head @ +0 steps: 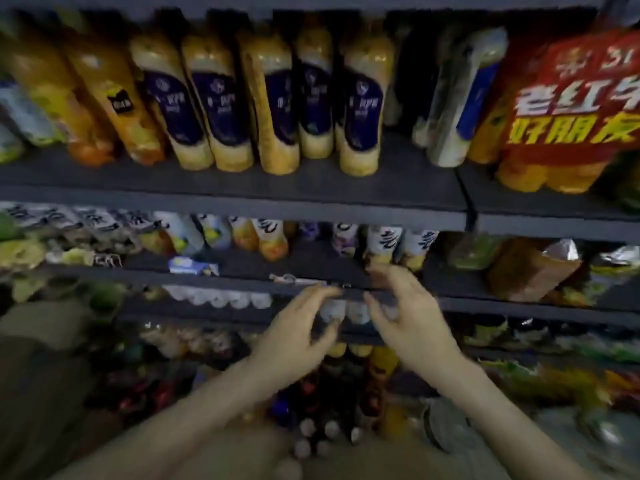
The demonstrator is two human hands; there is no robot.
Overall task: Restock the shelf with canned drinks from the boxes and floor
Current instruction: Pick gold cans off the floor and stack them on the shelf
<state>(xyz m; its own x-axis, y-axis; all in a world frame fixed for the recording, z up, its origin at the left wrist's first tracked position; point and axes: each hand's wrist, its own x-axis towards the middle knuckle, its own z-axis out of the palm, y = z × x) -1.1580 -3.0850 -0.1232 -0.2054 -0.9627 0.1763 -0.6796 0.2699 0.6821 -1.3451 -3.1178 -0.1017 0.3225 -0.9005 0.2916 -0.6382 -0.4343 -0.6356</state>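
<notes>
Both of my hands reach toward the front of a dark shelf (242,282) in the middle of the blurred head view. My left hand (298,327) has its fingers loosely curved and holds nothing. My right hand (401,317) is a hand's width to its right, fingers spread and bent, also holding nothing. Between and just behind the two hands stand pale drink containers (334,311) on the shelf below; I cannot tell whether they are cans or bottles. No fingers touch them.
Tall yellow bottles with dark blue labels (225,109) fill the upper shelf (242,192). A red multipack (571,109) sits at the top right. White-labelled bottles (384,244) stand behind my right hand. Dark bottles with pale caps (318,434) crowd the floor area below.
</notes>
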